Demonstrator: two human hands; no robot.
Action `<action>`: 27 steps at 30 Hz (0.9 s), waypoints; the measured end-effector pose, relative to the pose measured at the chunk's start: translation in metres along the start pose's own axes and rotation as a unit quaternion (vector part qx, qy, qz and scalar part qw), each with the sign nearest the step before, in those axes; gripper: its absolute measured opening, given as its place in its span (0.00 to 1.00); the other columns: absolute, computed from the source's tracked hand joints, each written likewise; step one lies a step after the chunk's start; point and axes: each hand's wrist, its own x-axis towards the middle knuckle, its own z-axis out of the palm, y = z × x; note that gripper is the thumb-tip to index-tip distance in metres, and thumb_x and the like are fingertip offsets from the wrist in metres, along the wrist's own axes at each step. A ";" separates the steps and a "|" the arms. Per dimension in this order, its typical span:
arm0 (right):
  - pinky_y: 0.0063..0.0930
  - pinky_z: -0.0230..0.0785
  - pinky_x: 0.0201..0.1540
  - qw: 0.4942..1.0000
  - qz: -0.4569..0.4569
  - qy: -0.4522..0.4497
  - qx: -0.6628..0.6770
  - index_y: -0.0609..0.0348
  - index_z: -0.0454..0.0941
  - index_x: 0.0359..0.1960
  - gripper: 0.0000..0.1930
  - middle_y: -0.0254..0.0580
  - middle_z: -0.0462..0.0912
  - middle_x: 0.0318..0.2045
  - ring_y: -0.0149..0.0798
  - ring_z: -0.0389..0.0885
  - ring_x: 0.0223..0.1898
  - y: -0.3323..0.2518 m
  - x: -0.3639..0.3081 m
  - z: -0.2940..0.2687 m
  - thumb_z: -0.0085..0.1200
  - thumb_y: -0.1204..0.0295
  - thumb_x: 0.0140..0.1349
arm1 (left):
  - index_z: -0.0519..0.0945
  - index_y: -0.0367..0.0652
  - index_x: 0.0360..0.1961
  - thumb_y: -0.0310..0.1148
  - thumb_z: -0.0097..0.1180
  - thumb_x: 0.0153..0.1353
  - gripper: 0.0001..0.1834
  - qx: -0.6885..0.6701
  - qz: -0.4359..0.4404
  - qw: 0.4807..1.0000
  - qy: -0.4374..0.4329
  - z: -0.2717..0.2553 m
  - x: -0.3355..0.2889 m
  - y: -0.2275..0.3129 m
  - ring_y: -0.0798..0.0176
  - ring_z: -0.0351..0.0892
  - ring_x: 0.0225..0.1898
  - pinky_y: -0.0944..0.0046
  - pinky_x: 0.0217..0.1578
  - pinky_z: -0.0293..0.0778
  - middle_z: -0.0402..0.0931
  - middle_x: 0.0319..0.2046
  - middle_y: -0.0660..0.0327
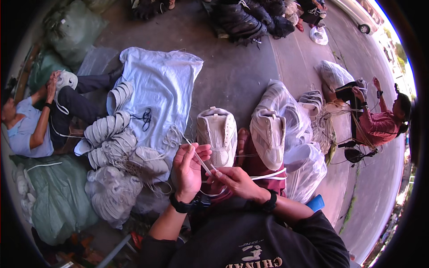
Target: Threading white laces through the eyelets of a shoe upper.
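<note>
My left hand (189, 171) is raised palm up, a white shoelace (202, 164) pinched between thumb and fingers. The lace runs down to my right hand (239, 182), where thumb and forefinger close on it. Just beyond my hands, a white-and-beige sneaker upper (217, 139) rests at my left knee, its toe toward me. A matching sneaker upper (268, 139) sits at my right knee, with eyelets along its opening. More white lace (268, 175) trails over my dark red trousers to the right.
Stacked shoe uppers (107, 129) and a white cloth (161, 85) lie on my left, near a green sack (58, 196). Plastic-wrapped uppers (290, 120) stand on my right. One person (33, 116) sits at left, another (380, 118) at right. Black bundles (241, 20) lie far ahead.
</note>
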 end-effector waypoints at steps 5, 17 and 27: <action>0.28 0.74 0.38 0.944 0.088 -0.277 -0.156 0.63 0.77 0.46 0.14 0.37 0.83 0.32 0.32 0.80 0.32 -0.010 -0.006 -0.004 0.39 0.67 0.73 | 0.77 0.42 0.42 0.34 0.47 0.69 0.09 -0.053 0.006 0.999 0.008 -0.002 0.007 0.007 0.58 0.83 0.38 0.61 0.45 0.77 0.81 0.42 0.49; 0.20 0.69 0.29 0.989 0.052 0.110 -0.083 0.67 0.81 0.47 0.16 0.33 0.83 0.24 0.20 0.73 0.26 -0.009 -0.017 -0.036 0.52 0.66 0.69 | 0.77 0.43 0.40 0.34 0.48 0.70 0.08 -0.095 -0.056 0.993 -0.028 -0.036 0.042 -0.016 0.75 0.59 0.15 0.75 0.18 0.55 0.75 0.27 0.62; 0.19 0.72 0.38 0.992 0.056 0.089 0.069 0.65 0.76 0.52 0.17 0.34 0.82 0.34 0.23 0.77 0.32 -0.005 -0.010 -0.068 0.40 0.66 0.75 | 0.76 0.43 0.42 0.32 0.47 0.71 0.08 -0.026 -0.026 0.999 -0.019 -0.011 0.038 -0.026 0.70 0.69 0.27 0.71 0.30 0.65 0.74 0.28 0.63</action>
